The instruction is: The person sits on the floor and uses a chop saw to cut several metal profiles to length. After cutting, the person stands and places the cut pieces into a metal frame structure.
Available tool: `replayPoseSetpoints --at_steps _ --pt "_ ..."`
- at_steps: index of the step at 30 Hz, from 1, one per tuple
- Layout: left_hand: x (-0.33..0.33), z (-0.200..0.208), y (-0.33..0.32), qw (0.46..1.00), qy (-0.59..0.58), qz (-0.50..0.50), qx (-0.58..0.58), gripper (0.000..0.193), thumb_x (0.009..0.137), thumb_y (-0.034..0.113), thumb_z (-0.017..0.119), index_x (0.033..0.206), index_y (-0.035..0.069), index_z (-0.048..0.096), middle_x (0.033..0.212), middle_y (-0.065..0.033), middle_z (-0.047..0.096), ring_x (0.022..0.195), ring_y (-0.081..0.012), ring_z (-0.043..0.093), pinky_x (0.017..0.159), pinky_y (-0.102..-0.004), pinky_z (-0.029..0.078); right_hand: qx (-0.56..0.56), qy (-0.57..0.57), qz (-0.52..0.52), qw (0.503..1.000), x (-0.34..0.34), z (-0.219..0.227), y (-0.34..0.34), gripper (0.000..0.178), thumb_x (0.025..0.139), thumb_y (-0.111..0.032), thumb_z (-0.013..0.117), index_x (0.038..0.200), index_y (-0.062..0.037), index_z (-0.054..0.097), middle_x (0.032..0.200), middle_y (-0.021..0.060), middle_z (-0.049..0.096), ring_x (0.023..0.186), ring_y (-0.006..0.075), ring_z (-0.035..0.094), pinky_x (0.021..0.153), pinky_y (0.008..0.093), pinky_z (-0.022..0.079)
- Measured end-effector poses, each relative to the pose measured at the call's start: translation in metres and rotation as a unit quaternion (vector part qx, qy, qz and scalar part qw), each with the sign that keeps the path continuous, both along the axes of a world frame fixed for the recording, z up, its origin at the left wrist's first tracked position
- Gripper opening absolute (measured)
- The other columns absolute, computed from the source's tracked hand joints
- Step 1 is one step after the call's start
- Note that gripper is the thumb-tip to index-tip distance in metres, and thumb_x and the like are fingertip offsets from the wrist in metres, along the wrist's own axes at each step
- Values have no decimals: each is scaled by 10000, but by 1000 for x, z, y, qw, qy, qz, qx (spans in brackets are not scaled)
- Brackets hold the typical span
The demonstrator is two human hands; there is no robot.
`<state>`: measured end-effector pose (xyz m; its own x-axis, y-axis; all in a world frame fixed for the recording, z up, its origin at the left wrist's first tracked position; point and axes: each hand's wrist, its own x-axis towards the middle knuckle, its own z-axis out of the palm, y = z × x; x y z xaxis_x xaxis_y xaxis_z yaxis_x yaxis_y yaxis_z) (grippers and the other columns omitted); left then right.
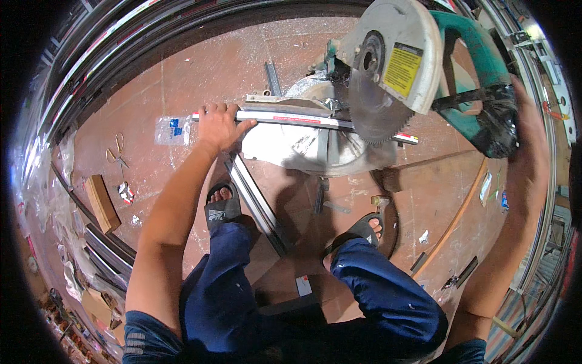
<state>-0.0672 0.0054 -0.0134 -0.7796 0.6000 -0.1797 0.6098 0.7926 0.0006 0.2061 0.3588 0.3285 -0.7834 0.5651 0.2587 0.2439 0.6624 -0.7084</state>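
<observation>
A miter saw with a teal body [467, 36] and a pale blade guard [397, 54] stands in front of me, its head raised. The toothed round blade [379, 106] hangs over a long white-and-silver metal profile [279, 117], which lies across the saw's base [273, 145] along the fence. My left hand [218, 125] is closed over the profile's left part, fingers over its far side and thumb along it. At the far right, my right hand [528, 121] wraps round the saw's black-taped handle [494, 124]; its fingers are mostly hidden behind it.
Two more profiles [257, 203] lie on the floor by my left foot. Scissors [117, 151], a wooden block [102, 203] and a clear plastic packet [173, 130] lie to the left. A hammer [381, 201] rests by my right foot. Long profiles [97, 67] are stacked at the far left.
</observation>
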Motion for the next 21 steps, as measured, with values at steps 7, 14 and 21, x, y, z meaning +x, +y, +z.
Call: replayPoseSetpoints --at_steps 7,14,21 --pt "44 -2 2 964 60 -106 237 343 948 360 767 1153 89 716 1217 -116 692 1188 -334 628 1050 -520 445 -64 -24 -21 997 -22 7 -8 492 1037 -411 664 1253 23 745 1112 69 743 1020 162 685 974 310 508" --pt "62 -47 45 921 71 -137 358 288 910 250 801 1183 163 776 1152 -54 679 1112 -278 634 974 -489 457 54 -166 -92 980 -50 22 -24 457 957 -390 710 1148 25 731 981 66 699 923 163 638 847 290 488" --pt "64 -66 70 886 142 -84 433 176 861 286 835 1003 182 816 968 -29 619 951 -258 596 899 -476 426 -112 -71 -141 981 -41 9 -15 596 1052 -460 685 1376 40 667 1142 168 756 939 218 725 872 317 582"
